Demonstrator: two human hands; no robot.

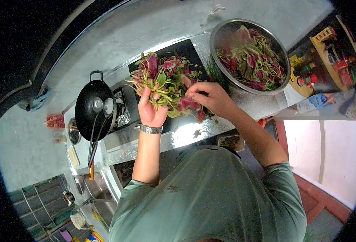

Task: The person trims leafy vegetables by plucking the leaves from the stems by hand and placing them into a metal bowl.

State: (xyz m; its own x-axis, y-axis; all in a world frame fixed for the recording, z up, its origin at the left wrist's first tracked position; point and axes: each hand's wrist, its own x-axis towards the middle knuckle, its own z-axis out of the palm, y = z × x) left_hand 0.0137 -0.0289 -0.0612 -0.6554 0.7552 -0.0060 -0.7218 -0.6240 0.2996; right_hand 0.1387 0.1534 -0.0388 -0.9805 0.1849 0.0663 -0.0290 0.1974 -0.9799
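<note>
My left hand (151, 111), with a metal watch on its wrist, is closed round a bunch of red amaranth (164, 92) with green stems and purple-red leaves. The fingers of my right hand (212, 98) pinch together at the right side of the bunch, by a purple leaf (189, 103). What exactly lies between those fingertips is partly hidden. Under and behind both hands, more amaranth (178, 63) is heaped on a dark board (188, 47). To the right, a large steel bowl (286, 52) holds many loose amaranth leaves and stems.
A black wok (85, 101) with two ladles in it stands on the stove at left. Thin green stalks (216, 76) lie between board and bowl. Bottles and jars (307, 74) fill a shelf at right. Below the counter edge is a small bin (231, 142) with scraps.
</note>
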